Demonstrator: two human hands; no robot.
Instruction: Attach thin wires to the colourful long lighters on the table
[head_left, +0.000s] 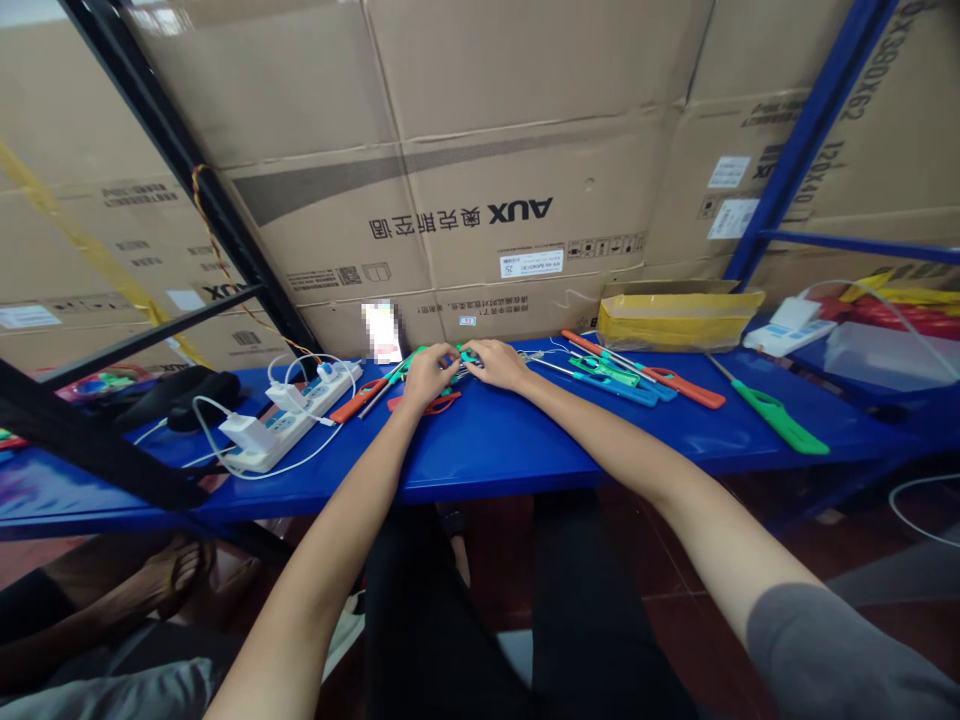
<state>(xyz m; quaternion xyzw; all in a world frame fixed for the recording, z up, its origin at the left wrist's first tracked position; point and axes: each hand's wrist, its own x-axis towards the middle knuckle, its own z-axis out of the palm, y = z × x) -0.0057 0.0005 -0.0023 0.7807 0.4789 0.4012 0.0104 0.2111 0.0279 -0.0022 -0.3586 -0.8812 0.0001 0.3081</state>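
Observation:
Both hands meet over the back middle of the blue table. My left hand (431,374) is closed on something green, mostly covered by its fingers. Beside it, my right hand (495,364) is closed too, its fingertips on a small green part. Under and next to my left hand lie an orange lighter (361,398) and a red handle (426,403). To the right of my right hand, several long-necked lighters lie together, among them a blue one (615,385) and an orange one (688,387). A green lighter (780,418) lies apart, farther right.
The blue table (480,450) holds a white power strip (300,415) with plugs and cables at left. A lit phone (384,335) leans on the cardboard (465,150) behind. At right stand a yellow-taped box (675,320) and another power strip (787,330). Someone's foot (169,580) shows lower left.

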